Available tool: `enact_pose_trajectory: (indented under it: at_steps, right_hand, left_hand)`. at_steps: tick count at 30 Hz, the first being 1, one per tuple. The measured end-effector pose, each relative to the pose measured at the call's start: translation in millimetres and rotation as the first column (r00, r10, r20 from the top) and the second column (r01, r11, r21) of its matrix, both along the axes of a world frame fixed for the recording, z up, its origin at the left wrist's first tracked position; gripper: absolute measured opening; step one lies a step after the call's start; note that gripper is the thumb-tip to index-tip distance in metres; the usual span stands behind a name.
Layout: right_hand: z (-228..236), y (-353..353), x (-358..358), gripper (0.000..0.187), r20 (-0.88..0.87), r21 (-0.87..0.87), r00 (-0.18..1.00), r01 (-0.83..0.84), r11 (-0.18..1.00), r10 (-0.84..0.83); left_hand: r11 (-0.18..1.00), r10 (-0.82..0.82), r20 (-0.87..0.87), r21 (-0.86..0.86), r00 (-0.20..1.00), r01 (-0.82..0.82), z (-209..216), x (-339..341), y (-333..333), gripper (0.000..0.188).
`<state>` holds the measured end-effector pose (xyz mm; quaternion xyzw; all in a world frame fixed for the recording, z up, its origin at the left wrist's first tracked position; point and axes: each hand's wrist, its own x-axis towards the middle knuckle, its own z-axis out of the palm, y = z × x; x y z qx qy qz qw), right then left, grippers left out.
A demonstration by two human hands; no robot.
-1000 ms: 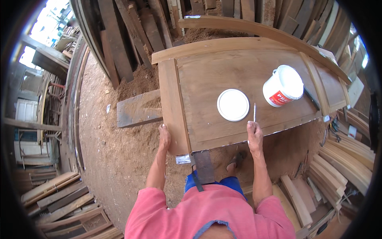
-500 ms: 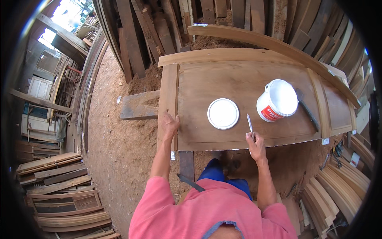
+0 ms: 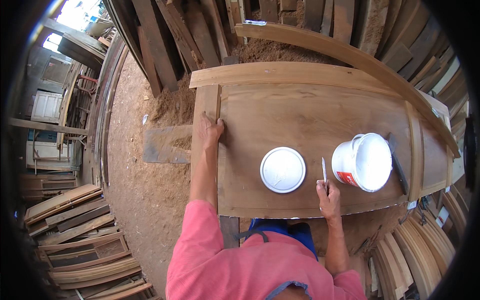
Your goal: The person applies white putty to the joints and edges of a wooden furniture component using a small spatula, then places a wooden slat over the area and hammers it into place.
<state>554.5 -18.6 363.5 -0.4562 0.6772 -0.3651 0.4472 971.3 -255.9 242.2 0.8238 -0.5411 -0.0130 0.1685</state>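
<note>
A wide wooden door panel [image 3: 310, 115] lies flat in front of me. My left hand [image 3: 209, 129] rests flat on its left frame rail, fingers spread along the edge of the inner panel. My right hand [image 3: 327, 197] grips a thin flat blade [image 3: 324, 170] near the panel's near edge, the blade pointing away from me. A round white lid [image 3: 282, 169] lies on the panel between my hands. A white bucket [image 3: 364, 161] stands just right of the blade.
A dark flat tool [image 3: 398, 167] lies right of the bucket. Planks and boards [image 3: 185, 35] lean at the far side. Stacked door frames [image 3: 82, 235] lie at the left, curved wooden strips [image 3: 415, 250] at the right. Sawdust covers the floor [image 3: 145, 195].
My left hand has slid farther up the panel's left rail, away from me. My head has moved forward over the panel. The right hand keeps the blade near the near edge.
</note>
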Motion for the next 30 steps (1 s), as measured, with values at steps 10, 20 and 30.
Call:
enact_pose_trajectory:
  at_steps: [10, 20, 30]
  right_hand:
    - [-13.7, -45.8, 15.1, 0.03, -0.02, 0.055, 0.998, -0.055, 0.997, 0.057]
    - [-14.0, -65.3, 14.3, 0.033, 0.026, 0.073, 0.998, -0.06, 0.996, 0.058]
    - [-57.0, -73.0, 12.8, 0.03, -0.24, 0.21, 0.969, -0.005, 0.978, 0.057]
  left_hand:
    - [0.97, 0.171, 0.015, 0.173, 0.985, -0.171, -1.8, -1.3, -114.8, 0.085]
    - [0.947, 0.094, 0.009, 0.309, 0.996, -0.092, 4.8, 6.9, -103.5, 0.096]
    - [0.887, -0.108, -0.433, 0.364, 0.895, 0.283, 39.5, -31.4, 53.2, 0.061]
